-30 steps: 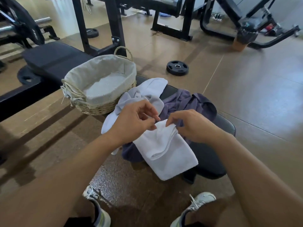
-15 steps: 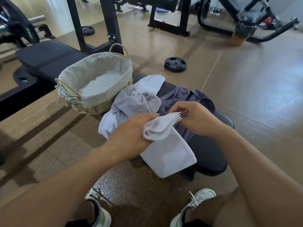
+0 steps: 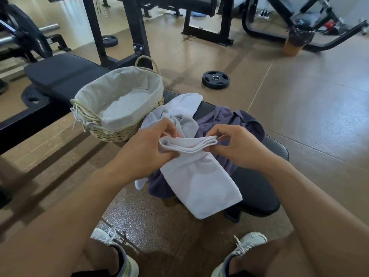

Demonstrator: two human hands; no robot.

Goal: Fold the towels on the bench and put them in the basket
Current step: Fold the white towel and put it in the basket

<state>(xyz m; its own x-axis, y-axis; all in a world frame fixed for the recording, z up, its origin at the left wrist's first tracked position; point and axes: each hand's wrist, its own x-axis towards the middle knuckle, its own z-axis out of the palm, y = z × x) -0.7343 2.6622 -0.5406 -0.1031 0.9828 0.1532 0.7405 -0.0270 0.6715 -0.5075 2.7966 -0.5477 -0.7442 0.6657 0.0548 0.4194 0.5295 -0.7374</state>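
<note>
A white towel [image 3: 201,180], folded into a long strip, hangs down over the front of the black bench [image 3: 257,188]. My left hand [image 3: 145,148] grips the left end of its folded top edge. My right hand [image 3: 237,146] pinches the right end of that edge. Beneath and behind it lie a crumpled pale grey towel [image 3: 177,114] and a purple towel [image 3: 229,120]. A woven basket [image 3: 111,132] with a light cloth liner stands on the bench to the left, holding nothing.
A black weight plate [image 3: 215,79] lies on the brown floor behind the bench. Another black bench [image 3: 60,72] and rack uprights [image 3: 137,33] stand at the back left. Gym machines fill the far right. My two sneakers [image 3: 241,248] are below the bench.
Both hands raised the towel's end and moved apart along its folded edge, pulling it straight. The left hand went from lying over the fold to gripping its left end.
</note>
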